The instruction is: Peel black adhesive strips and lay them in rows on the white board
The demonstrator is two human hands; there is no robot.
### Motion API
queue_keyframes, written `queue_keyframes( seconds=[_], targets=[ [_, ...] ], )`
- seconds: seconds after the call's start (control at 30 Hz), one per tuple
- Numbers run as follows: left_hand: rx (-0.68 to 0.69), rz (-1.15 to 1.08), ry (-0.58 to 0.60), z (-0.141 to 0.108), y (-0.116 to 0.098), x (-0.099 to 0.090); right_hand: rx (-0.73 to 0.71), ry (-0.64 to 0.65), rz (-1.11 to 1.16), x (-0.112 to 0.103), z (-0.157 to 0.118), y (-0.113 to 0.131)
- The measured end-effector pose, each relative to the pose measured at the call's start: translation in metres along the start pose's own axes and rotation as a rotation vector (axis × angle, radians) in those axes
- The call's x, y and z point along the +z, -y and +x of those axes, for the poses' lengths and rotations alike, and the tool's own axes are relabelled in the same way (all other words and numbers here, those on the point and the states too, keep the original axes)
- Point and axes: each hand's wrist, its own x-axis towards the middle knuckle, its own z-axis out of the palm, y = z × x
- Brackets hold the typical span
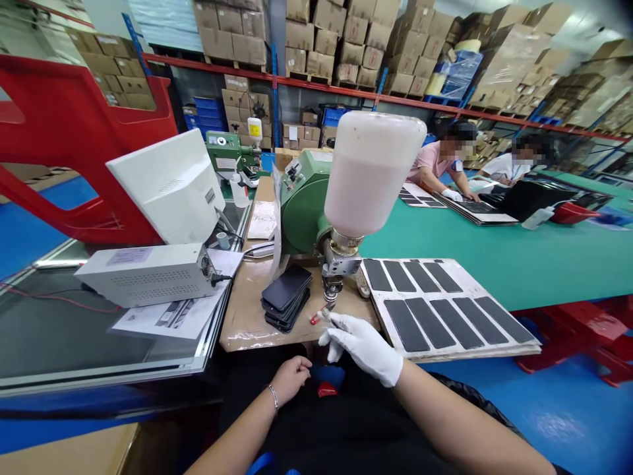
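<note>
My right hand [368, 346], in a white glove, is over the front edge of the brown work board, its fingers drawn together. A thin dark piece shows at its fingertips, too small to name. Just beyond them is a small red-ended tool [316, 319] below the metal head [333, 280] of a green machine [304, 208]. My bare left hand [291, 381] rests near my lap, fingers curled, with nothing visible in it. Left of the machine head lies a stack of dark flat rectangular plates [287, 297]. At right, a white board [366, 280] carries rows of dark rectangular pieces [428, 323].
A large bottle of pinkish liquid [370, 175] tops the machine head. A white monitor [168, 188] and a vented box [148, 274] stand left. Two co-workers [435, 161] work at the green table [435, 241]. Red stools [583, 336] stand at right.
</note>
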Motion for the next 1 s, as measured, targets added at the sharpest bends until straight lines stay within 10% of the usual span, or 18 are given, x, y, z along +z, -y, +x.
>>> queue_keyframes(
  seconds=[0.27,1.0],
  targets=[
    [0.011,-0.026,0.013,-0.002,-0.002,-0.004,-0.145,-0.446,-0.823,-0.021,0.018,0.032],
    [-0.001,-0.12,-0.029,-0.003,0.0,-0.005,-0.172,-0.525,-0.828,-0.019,0.013,0.03]
  ],
)
